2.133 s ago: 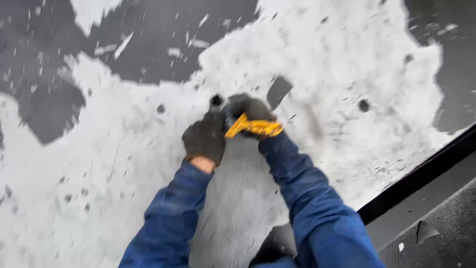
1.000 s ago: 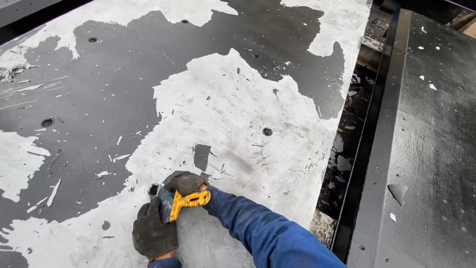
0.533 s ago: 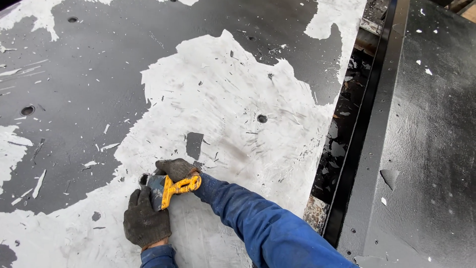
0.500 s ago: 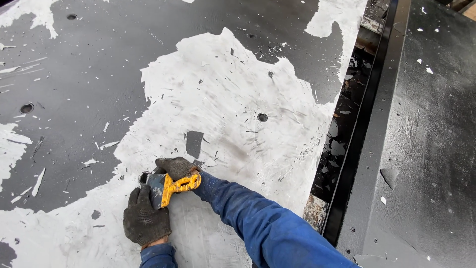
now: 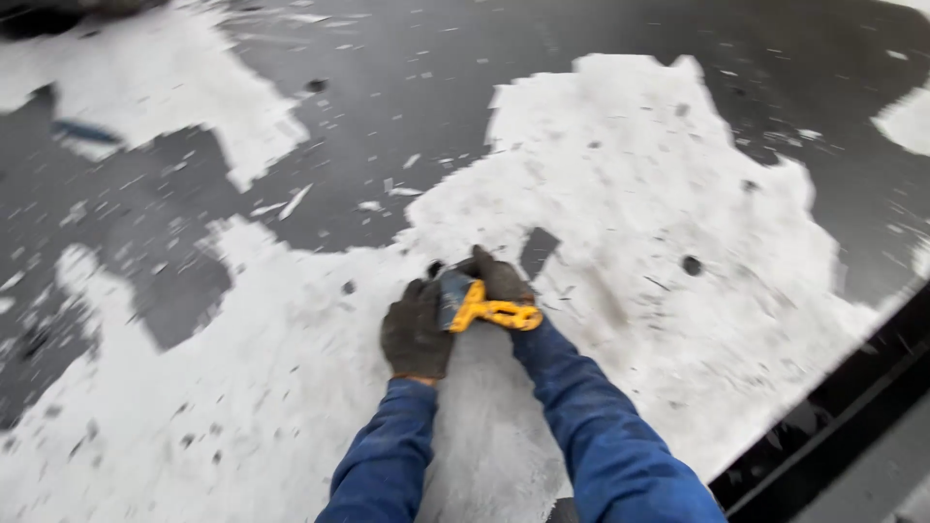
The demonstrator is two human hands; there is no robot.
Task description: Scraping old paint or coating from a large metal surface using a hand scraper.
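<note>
Both hands grip the scraper [image 5: 481, 307]: right hand [image 5: 500, 281] on top, left hand [image 5: 417, 329] beside, pressing it flat against the white coating [image 5: 630, 194].

We see a dark metal sheet [image 5: 601, 39] patched with white coating [image 5: 659, 174] — loose white flakes [image 5: 291, 201] scattered about, and small holes [image 5: 691, 264] in it.

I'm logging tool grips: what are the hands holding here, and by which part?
A yellow-handled scraper. The right hand grips its yellow handle; the left hand presses on the blade end against the white-coated dark panel.
</note>
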